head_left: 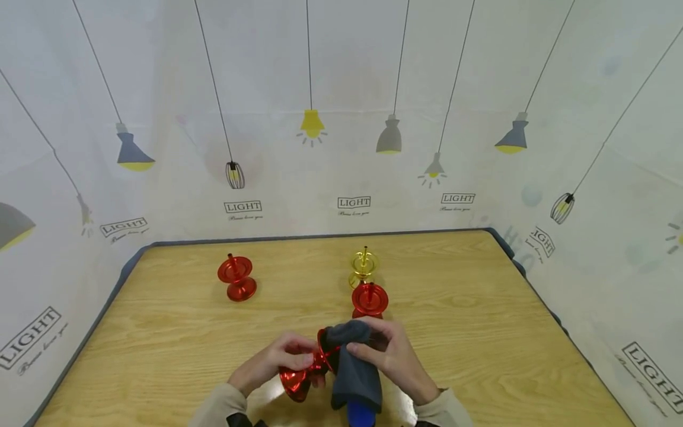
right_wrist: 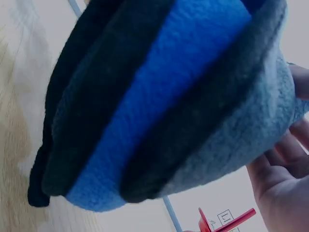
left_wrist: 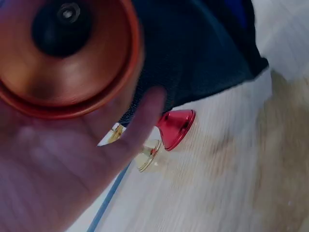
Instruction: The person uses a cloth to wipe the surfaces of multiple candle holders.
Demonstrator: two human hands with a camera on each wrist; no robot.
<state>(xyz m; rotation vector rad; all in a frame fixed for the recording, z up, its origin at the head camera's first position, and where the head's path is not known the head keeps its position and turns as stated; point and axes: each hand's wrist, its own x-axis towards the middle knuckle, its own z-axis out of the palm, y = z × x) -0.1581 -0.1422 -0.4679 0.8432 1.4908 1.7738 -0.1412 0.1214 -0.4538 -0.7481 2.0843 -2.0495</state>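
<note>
**Held red stand [head_left: 299, 379] meets grey cloth [head_left: 358, 376] at the bottom of the frame!**

Head view first: the left hand [head_left: 283, 359], lower centre, has thumb and fingers curled round the stand, which is tipped over, its dish against the cloth. And there's the right hand [head_left: 392, 356], just right of it, pinching the cloth between thumb and fingers, a blue patch [head_left: 361, 413] showing at the bottom edge! On the worktop [head_left: 496, 332], a far red stand [head_left: 237, 279] stands left of centre; right of centre, a near red stand [head_left: 370, 299] sits just in front of a gold stand [head_left: 364, 261].

Over to the left wrist: the held stand's round underside looms upper left, palm beneath, cloth across the top.

Right wrist now: cloth folds sweep across the middle, blue between them, the right hand at the right edge!
</note>
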